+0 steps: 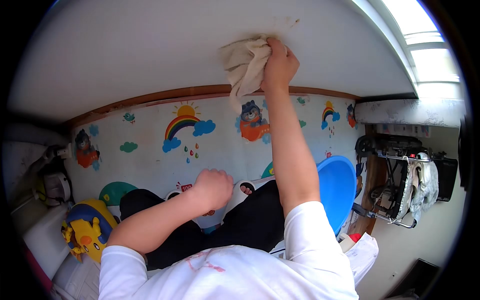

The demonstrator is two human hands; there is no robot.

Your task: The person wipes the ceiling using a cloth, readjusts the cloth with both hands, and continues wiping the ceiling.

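My right hand (281, 65) is raised on an outstretched arm, its fingers closed on a crumpled beige cloth (246, 62). The cloth lies against the plain white wall (150, 55), and one end hangs down over the brown strip (195, 91) below. Just above the cloth, brownish marks (290, 22) show on the wall. Closed into a fist, my left hand (215, 189) is held in front of my body above my dark trousers (250, 222). Nothing sticks out of that fist, though its palm side is hidden.
Below the strip runs a panel with rainbow and animal pictures (187, 125). A blue basin (337, 187) stands beside my right arm. Farther right is a folded metal-framed cart (400, 175) with cloths on it. A yellow and blue toy (90, 227) sits at left; a window (425, 45) is upper right.
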